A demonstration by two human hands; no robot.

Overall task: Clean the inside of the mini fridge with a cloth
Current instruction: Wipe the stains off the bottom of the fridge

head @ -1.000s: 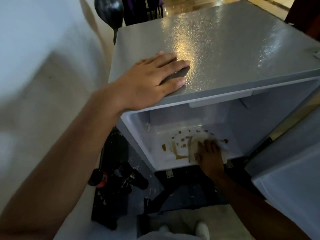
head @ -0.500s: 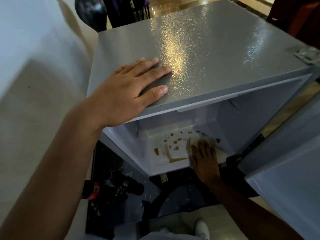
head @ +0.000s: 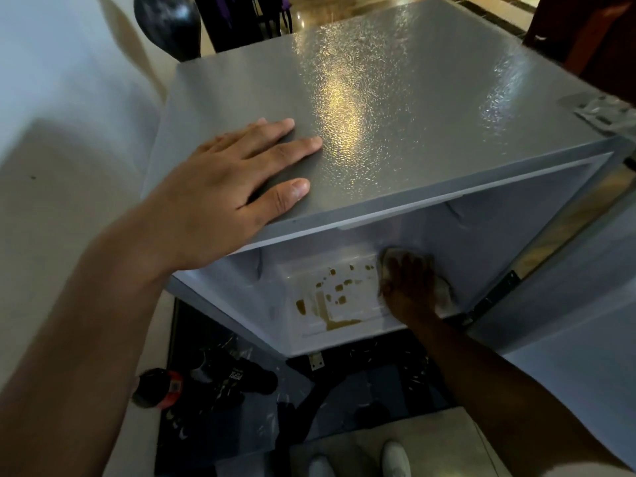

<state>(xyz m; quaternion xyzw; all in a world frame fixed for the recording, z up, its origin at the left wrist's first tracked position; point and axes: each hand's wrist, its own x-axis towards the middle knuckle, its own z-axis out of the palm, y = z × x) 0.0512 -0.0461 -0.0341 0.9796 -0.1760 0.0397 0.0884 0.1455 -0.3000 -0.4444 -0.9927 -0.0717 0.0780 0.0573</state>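
The right hand point(head: 407, 287), pressing a pale crumpled cloth point(head: 442, 292) flat-fingered, has slid rightward off the brown spill patches point(head: 330, 304) on the grey mini fridge's point(head: 378, 132) white floor, leaving them unwiped, while the left hand point(head: 220, 197) rests open on top.

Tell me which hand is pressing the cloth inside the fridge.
The right hand, reaching into the fridge, presses the cloth on its floor; the left hand rests flat on top.

The mini fridge point(head: 395, 108) top is grey with a fine pebbled texture and a semi-gloss sheen that catches a yellowish highlight. Its interior liner point(head: 261, 301) is smooth white, probably plastic, with brown liquid stains point(head: 330, 304) lying glossy on the floor panel. The cloth point(head: 444, 292) is pale, soft and crumpled; its weave is too blurred to tell. The door hinge point(head: 495, 297) looks like dark metal.
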